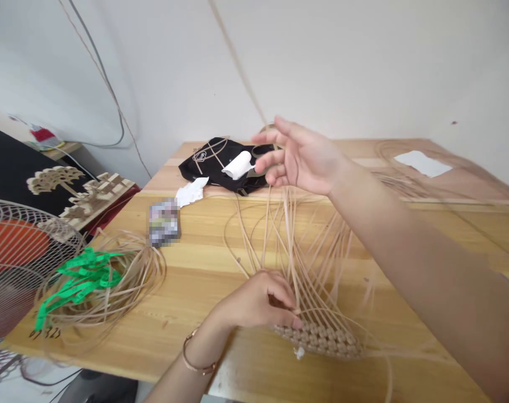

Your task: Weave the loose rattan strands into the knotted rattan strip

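My left hand (265,299) is closed at the left end of a woven cane piece (328,338), thumb and fingers pinching a pale cane strand (294,263) at its top edge. The weave has rows of knotted loops, and many loose strands fan up and away from it across the table. My right hand (294,157) is raised above the far part of the table, palm turned left, fingers apart and slightly bent. A blurred strand (237,56) rises along the wall from beside its fingertips; I see no clear grip on it.
On the wooden table (187,291), a cane coil (141,280) with green tape (84,274) lies left. Behind are a small blurred packet (164,222), crumpled tissue (191,192), a black bag (210,162) and white paper (422,163). A fan (23,268) stands at the left edge.
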`<state>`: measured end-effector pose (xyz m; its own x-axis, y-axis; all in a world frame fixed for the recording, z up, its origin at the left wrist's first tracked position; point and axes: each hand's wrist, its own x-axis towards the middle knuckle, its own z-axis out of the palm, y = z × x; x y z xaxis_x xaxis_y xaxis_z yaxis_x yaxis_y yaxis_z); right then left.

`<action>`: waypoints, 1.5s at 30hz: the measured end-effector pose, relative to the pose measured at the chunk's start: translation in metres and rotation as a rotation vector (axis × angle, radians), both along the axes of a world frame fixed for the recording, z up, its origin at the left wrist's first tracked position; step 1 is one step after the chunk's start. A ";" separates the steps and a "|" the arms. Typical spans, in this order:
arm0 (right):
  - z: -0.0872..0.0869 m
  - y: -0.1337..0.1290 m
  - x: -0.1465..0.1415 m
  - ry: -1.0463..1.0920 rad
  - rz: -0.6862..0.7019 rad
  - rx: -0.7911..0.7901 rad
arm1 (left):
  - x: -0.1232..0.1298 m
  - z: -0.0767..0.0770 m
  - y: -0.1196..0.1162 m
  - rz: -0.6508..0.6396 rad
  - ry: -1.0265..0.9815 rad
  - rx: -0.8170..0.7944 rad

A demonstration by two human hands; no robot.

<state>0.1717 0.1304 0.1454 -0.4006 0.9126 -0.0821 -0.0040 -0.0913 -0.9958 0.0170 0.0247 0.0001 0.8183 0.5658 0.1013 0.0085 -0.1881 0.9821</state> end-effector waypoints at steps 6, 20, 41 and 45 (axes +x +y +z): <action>-0.014 -0.043 0.008 -0.634 0.055 0.056 | 0.001 -0.002 0.000 0.013 -0.001 -0.025; -0.102 -0.150 0.005 -0.415 -0.157 -0.133 | -0.002 0.002 0.000 -0.051 0.092 -0.088; -0.103 -0.173 0.000 -0.842 -0.094 0.076 | -0.004 0.004 -0.004 0.246 0.068 -0.115; -0.105 -0.168 -0.003 -0.891 -0.066 0.046 | -0.003 0.003 -0.009 0.325 0.067 -0.006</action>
<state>0.1688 -0.0373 0.0402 -0.1525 0.9414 -0.3008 0.7687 -0.0783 -0.6348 0.0140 0.0161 0.0035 0.5993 0.7990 0.0496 0.1314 -0.1593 0.9785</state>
